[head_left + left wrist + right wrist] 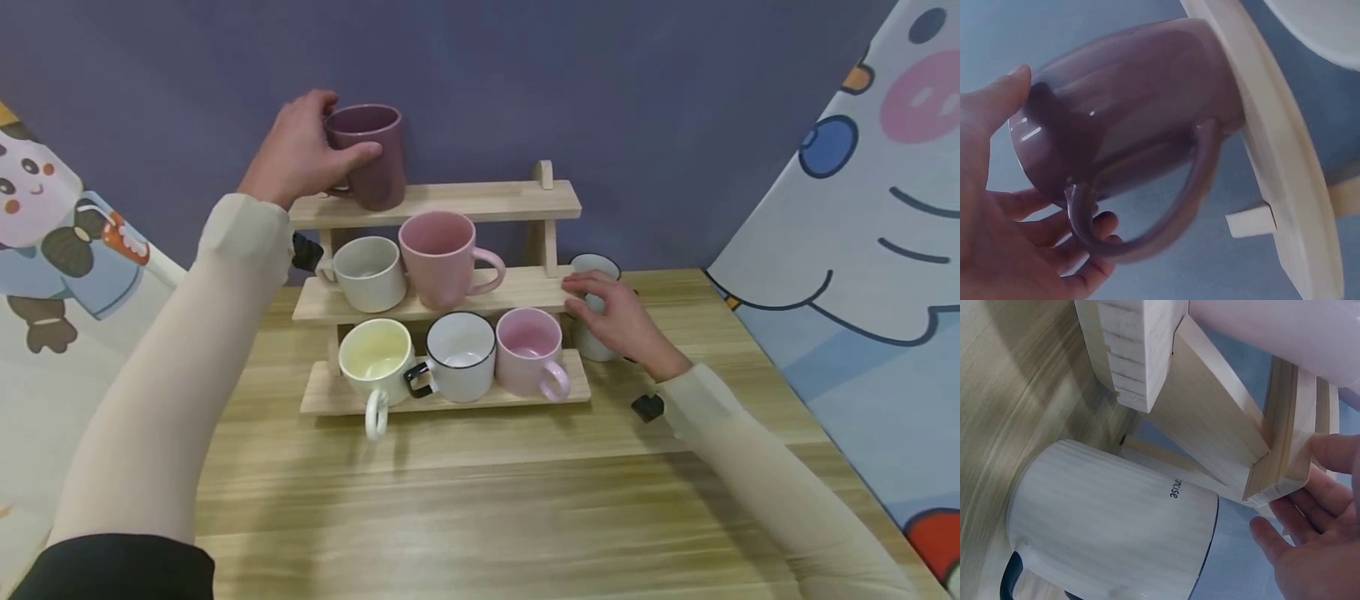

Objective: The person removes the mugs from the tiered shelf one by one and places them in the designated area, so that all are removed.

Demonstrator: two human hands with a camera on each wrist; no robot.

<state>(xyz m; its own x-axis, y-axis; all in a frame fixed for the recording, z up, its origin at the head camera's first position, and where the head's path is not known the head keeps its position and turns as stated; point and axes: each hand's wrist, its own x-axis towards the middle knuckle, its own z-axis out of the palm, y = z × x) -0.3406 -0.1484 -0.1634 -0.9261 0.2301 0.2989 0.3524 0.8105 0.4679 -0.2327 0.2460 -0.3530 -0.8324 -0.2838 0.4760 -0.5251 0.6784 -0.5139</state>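
My left hand [303, 154] grips a dark purple mug [382, 171] near its rim, thumb on the near side and fingers behind. The mug stands upright at the left end of the top board of a wooden tiered rack [487, 198]. Its handle [1200, 181] points toward the palm side in the left wrist view. At the right end of the middle board, my right hand [618, 317] holds the board's end between thumb and fingers. Just below that hand, a white mug [1110, 519] with a dark rim and small lettering stands on the table beside the rack.
A light grey mug [369, 279] and a larger pink mug [437, 271] occupy the middle board. Along the bottom board stand a pale yellow mug [375, 367], a black-rimmed white mug [465, 371] and a light pink mug [525, 367]. Behind the rack rises a purple-blue wall [480, 75].
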